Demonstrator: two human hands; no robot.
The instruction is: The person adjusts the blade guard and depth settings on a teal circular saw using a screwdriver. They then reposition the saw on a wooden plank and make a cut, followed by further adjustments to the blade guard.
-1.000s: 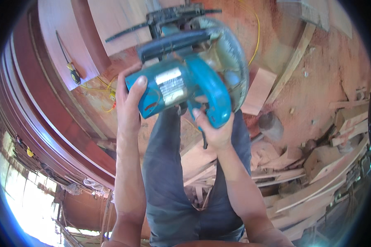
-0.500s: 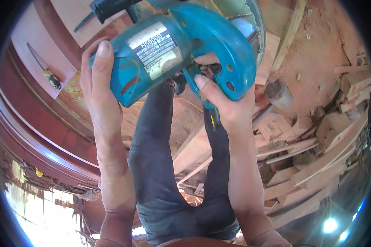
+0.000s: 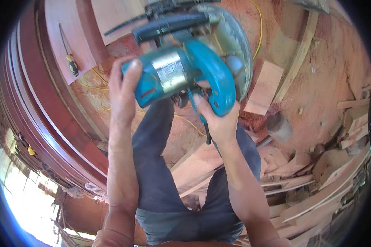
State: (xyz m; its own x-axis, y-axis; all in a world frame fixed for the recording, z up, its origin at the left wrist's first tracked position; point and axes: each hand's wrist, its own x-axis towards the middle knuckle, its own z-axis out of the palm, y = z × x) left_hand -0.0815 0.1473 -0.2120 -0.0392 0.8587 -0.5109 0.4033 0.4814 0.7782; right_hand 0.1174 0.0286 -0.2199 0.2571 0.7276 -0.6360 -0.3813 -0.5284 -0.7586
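A teal circular saw [image 3: 160,76] hangs in front of me, held in both hands above the floor. My left hand [image 3: 125,84] grips the rear end of its motor housing, thumb on top. Around the saw's curved rear handle my right hand [image 3: 220,119] is wrapped, the thumb near the trigger opening. A black front grip [image 3: 173,26] and a grey blade guard [image 3: 243,49] lie on its far side. The blade's edge cannot be made out. A short black cord end hangs below the handle.
A screwdriver [image 3: 71,61] lies on a pale board [image 3: 66,24] at the far left. Dark red planks [image 3: 49,107] run along the left. A yellow cord [image 3: 259,29] crosses the dusty floor. Wood offcuts [image 3: 317,189] pile up at the right, near a grey cylinder [image 3: 279,126].
The saw has come lower and to the left in view along with both hands, showing more of its front grip and guard. My legs have spread wider.
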